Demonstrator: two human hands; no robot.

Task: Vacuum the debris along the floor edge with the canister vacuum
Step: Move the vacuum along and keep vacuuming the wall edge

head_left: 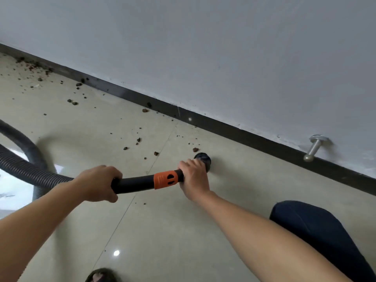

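Bare forearms [264, 233] reach forward to the hands, which are apart and both clamped on the vacuum's black tube [134, 183]. The left hand [97, 183] curls round its rear end, where the grey ribbed hose [24, 169] joins and loops off to the left. The right hand [193, 180] grips the front end just past an orange collar [166, 179]. Beyond its fingers the round brush nozzle [203, 157] sits against the tiled floor [183, 231], near the dark baseboard [223, 129] but apart from it. Brown debris [195, 149] lies just beside the nozzle, and more is scattered leftward along the baseboard, thickest at the far left. A metal doorstop [315, 146] juts from the grey wall [203, 47] at right. A dark-clad knee [317, 226] shows lower right.
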